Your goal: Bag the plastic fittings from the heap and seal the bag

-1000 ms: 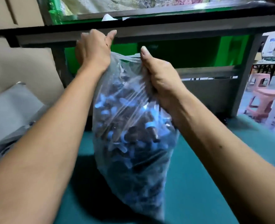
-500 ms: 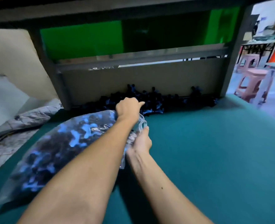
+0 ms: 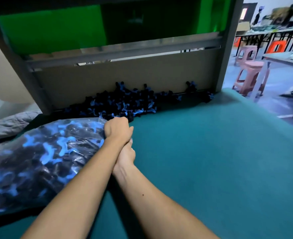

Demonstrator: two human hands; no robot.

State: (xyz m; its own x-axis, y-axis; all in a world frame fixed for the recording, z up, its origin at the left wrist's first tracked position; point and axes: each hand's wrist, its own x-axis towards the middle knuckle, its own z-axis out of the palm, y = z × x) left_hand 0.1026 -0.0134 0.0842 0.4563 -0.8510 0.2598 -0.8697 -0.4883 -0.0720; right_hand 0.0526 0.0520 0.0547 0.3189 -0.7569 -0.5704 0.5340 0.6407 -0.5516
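A clear plastic bag [image 3: 39, 161] stuffed with black and blue fittings lies on its side on the teal table [image 3: 211, 161], at the left. Its mouth points right and is gathered under my hands. My left hand [image 3: 117, 129] is curled into a fist around the bunched bag neck. My right hand [image 3: 126, 154] sits just below and partly under the left wrist, gripping the same neck; its fingers are mostly hidden. A heap of loose black and blue fittings [image 3: 125, 102] lies against the board at the back of the table.
A grey metal frame [image 3: 125, 52] with a brown board and green panel stands behind the heap. Grey padded cloth [image 3: 8, 125] lies at the far left. Pink stools [image 3: 250, 73] stand beyond the table's right edge.
The bag went from hanging upright in both hands to lying on its side on the table. My hands have drawn together at the bag's mouth, bunching it tighter.
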